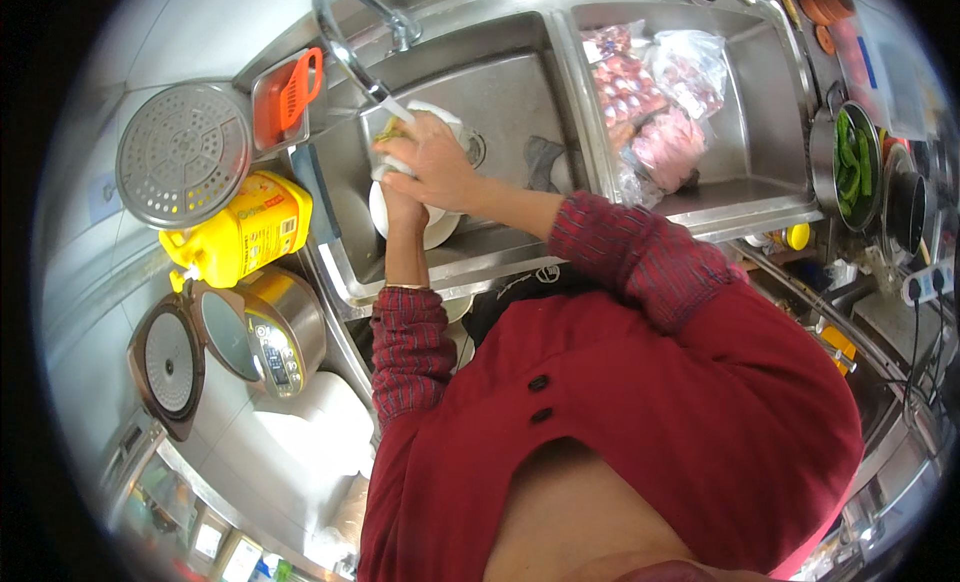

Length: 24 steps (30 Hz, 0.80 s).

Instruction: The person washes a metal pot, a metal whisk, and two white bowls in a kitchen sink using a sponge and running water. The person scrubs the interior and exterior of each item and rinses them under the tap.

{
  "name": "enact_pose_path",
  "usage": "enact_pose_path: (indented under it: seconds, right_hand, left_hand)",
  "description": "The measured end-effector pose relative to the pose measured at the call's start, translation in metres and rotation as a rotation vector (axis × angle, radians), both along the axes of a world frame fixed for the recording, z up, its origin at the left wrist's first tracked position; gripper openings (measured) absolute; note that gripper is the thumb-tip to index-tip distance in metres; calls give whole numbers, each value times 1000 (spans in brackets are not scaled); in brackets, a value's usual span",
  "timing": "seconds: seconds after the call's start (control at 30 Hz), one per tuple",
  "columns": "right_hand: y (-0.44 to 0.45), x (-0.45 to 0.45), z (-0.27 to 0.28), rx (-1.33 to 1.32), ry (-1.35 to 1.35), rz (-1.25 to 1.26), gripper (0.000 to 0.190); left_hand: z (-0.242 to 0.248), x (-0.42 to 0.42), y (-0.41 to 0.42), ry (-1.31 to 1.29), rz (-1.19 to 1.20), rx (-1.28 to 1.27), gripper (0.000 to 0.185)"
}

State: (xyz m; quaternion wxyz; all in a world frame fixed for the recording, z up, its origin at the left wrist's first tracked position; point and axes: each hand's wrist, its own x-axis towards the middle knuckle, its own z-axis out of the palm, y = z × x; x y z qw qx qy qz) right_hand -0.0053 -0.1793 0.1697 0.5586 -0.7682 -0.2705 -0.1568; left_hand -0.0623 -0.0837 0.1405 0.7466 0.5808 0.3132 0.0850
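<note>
Both of my hands are together in the left basin of a steel double sink (510, 79), below the curved metal faucet (346, 53), from which water runs. My right hand (439, 162) lies over a white dish (433, 111) and a yellow-green cloth or sponge (391, 130); its exact hold is blurred. My left hand (405, 199) is under and beside it at the dish, its fingers mostly hidden. A white bowl or plate (442, 229) rests in the basin beneath my hands. To the right are the drain (475, 148) and a grey cloth (541, 162).
Bagged meat (626, 87) lies in the right basin. A steel pot of green peppers (851, 169) stands farther right. At left are an orange peeler or grater (298, 87) in a tray, a perforated steamer disc (184, 154), a yellow jug (259, 222) and an open rice cooker (281, 342).
</note>
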Motion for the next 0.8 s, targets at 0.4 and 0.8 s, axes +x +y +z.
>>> enact_pose_path:
  seconds: [0.4,0.8]
  right_hand:
    - [-29,110,-38,152,1618,973,79]
    - [-31,41,-22,-2,1056,475,36]
  left_hand:
    - [19,-40,35,-281,-384,-560,78]
    - [-60,-14,6,110,253,-598,54]
